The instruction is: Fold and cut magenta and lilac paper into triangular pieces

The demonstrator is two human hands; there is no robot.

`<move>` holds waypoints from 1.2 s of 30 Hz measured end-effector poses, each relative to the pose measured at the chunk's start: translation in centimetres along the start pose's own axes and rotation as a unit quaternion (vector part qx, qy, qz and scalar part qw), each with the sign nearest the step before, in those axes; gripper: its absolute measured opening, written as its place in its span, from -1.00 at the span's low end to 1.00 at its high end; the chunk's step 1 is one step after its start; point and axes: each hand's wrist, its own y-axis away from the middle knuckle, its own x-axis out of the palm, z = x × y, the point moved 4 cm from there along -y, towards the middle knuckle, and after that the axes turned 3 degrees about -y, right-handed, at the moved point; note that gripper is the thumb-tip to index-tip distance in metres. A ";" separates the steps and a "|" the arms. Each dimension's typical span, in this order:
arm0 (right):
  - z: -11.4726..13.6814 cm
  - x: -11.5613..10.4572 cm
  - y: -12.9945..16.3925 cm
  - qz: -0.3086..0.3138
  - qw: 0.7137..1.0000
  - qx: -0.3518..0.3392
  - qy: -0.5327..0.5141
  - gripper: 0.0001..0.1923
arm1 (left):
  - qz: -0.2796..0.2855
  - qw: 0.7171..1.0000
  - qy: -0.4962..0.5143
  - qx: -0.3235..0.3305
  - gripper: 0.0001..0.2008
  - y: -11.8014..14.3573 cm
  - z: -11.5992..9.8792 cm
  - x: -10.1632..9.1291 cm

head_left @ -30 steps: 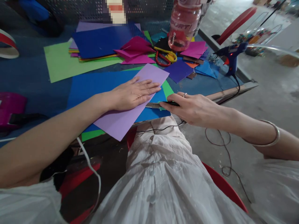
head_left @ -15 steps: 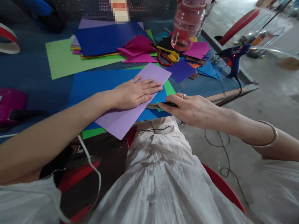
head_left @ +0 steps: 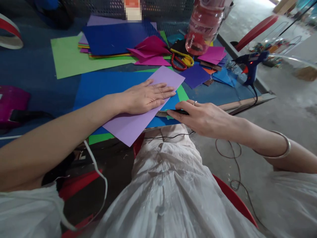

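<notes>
- Currently: left hand (head_left: 146,97) lies flat, fingers spread, pressing the lilac sheet (head_left: 138,112) onto the blue sheet (head_left: 104,86).
- Right hand (head_left: 203,115) has fingers pinched on a knife (head_left: 173,112); its blade lies just below the left fingertips, at the lilac sheet's edge.
- Step, as I judge it: cutting along that edge.
- Next move calls for steady downward pressure and keeping the left fingertips clear of the blade.
- Scissors (head_left: 182,61) lie well beyond the fingers.

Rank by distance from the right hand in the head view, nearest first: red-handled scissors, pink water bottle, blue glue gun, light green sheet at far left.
From the right hand:
1. Red-handled scissors, straight behind the hand, mid-table.
2. Blue glue gun, back right at the table edge; close to the scissors' range, slightly farther.
3. Pink water bottle, far back.
4. Light green sheet, far back left.
</notes>
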 end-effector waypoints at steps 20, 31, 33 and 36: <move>-3.0 0.4 0.0 0.028 0.999 0.021 -0.002 -0.49 | -0.055 0.998 -0.010 0.010 -0.32 -3.0 0.9 -1.4; -3.0 0.6 -0.1 0.007 1.000 0.002 -0.011 -0.49 | 0.004 1.000 -0.013 0.011 -0.37 -0.1 1.0 -0.7; -2.9 0.6 -0.2 0.005 1.000 0.001 -0.004 -0.50 | 0.009 1.000 -0.014 0.005 -0.36 -0.2 1.0 -0.7; -2.8 0.7 -0.4 -0.004 1.000 0.017 -0.006 -0.52 | 0.003 1.000 -0.019 0.004 -0.35 -0.2 1.0 -0.6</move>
